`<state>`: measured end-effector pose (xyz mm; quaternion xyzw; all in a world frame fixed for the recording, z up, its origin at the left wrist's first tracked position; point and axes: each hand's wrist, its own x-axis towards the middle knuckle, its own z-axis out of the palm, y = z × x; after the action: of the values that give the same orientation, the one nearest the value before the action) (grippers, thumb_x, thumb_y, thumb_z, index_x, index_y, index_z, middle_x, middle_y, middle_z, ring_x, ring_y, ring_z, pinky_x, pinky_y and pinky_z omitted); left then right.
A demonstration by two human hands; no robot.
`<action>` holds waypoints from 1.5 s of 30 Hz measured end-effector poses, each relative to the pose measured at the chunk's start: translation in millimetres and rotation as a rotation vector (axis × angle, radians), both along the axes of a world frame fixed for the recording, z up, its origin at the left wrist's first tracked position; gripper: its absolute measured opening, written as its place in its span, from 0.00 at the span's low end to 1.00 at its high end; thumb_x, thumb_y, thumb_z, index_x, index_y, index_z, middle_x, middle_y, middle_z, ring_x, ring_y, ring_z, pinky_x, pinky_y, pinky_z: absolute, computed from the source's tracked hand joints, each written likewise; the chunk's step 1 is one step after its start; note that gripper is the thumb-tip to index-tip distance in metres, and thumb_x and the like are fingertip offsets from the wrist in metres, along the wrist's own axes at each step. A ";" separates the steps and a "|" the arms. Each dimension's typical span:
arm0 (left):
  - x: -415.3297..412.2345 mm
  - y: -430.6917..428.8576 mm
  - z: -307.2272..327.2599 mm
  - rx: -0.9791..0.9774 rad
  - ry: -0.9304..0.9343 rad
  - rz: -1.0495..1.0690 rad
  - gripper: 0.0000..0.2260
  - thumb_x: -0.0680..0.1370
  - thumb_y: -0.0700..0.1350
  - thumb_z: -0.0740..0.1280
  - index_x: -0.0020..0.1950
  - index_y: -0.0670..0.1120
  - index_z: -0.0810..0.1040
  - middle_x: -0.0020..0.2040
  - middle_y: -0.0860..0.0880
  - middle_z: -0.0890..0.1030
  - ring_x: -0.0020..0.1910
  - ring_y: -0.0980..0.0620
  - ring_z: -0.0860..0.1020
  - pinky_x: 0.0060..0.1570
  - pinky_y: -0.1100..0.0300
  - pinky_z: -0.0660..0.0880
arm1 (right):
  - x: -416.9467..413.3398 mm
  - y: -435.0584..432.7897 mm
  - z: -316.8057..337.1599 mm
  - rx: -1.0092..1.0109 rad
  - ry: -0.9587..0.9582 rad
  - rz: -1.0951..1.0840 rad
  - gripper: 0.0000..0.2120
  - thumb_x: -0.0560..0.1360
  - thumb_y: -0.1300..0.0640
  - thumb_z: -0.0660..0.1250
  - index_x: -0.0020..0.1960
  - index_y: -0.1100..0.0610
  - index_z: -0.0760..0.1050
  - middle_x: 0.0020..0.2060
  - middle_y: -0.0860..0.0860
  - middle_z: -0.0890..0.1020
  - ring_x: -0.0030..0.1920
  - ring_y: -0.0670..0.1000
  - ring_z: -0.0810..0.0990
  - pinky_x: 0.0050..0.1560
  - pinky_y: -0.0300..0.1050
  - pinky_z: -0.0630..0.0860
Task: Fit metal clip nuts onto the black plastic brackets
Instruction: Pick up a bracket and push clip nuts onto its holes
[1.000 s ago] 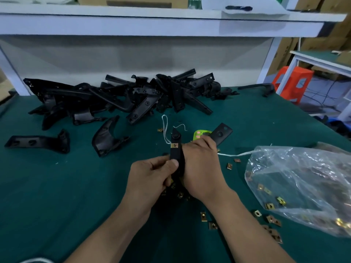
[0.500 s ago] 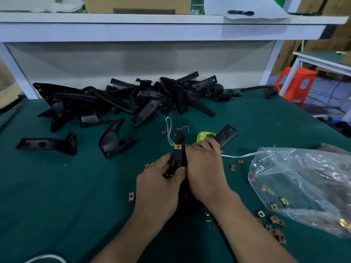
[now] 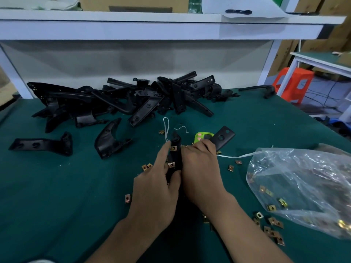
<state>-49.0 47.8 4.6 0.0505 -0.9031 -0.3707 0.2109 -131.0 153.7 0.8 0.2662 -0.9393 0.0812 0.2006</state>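
Grips black bracket (image 3: 176,157) with left hand (image 3: 157,188), index stretched onto upper clip nut (image 3: 173,148); curls right hand (image 3: 199,171) round same bracket; plastic bag (image 3: 303,186) further right.

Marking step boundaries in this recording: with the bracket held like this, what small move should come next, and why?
Probably press the upper clip nut fully home with the left hand, whose index finger reaches up beside it. Both hands hold the bracket, the right hand gripping its side, and a lower clip nut already sits on it.
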 end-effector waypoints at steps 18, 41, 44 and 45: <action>-20.8 -21.8 7.1 0.980 -0.292 0.019 0.06 0.75 0.42 0.74 0.40 0.45 0.89 0.42 0.43 0.88 0.38 0.50 0.86 0.36 0.61 0.80 | -4.3 0.3 -3.9 -0.155 -0.127 0.124 0.06 0.62 0.53 0.63 0.37 0.47 0.67 0.29 0.42 0.70 0.38 0.48 0.71 0.57 0.44 0.63; -22.8 -44.8 19.3 0.868 -0.360 -0.080 0.03 0.68 0.36 0.75 0.36 0.37 0.86 0.37 0.36 0.85 0.35 0.46 0.82 0.36 0.64 0.78 | -6.1 0.1 -6.5 -0.247 -0.263 0.311 0.10 0.63 0.55 0.68 0.35 0.49 0.66 0.28 0.44 0.71 0.37 0.46 0.70 0.59 0.44 0.64; -21.9 -43.5 20.4 0.827 -0.360 -0.036 0.05 0.71 0.34 0.74 0.35 0.39 0.87 0.36 0.39 0.86 0.32 0.49 0.82 0.32 0.65 0.76 | -6.8 -0.6 -8.7 -0.237 -0.217 0.277 0.09 0.62 0.55 0.68 0.35 0.49 0.66 0.29 0.44 0.71 0.37 0.46 0.70 0.58 0.43 0.64; -21.6 -43.3 21.0 0.808 -0.357 -0.032 0.05 0.71 0.35 0.74 0.35 0.40 0.87 0.36 0.39 0.86 0.32 0.51 0.82 0.32 0.66 0.75 | -6.2 -0.3 -8.9 -0.245 -0.201 0.268 0.10 0.62 0.55 0.68 0.35 0.49 0.66 0.29 0.44 0.71 0.37 0.45 0.70 0.57 0.42 0.63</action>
<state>-70.6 4.5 25.6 0.1780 -0.7084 -0.6829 0.0092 -137.2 153.5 -8.1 0.3528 -0.8939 0.2471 0.1240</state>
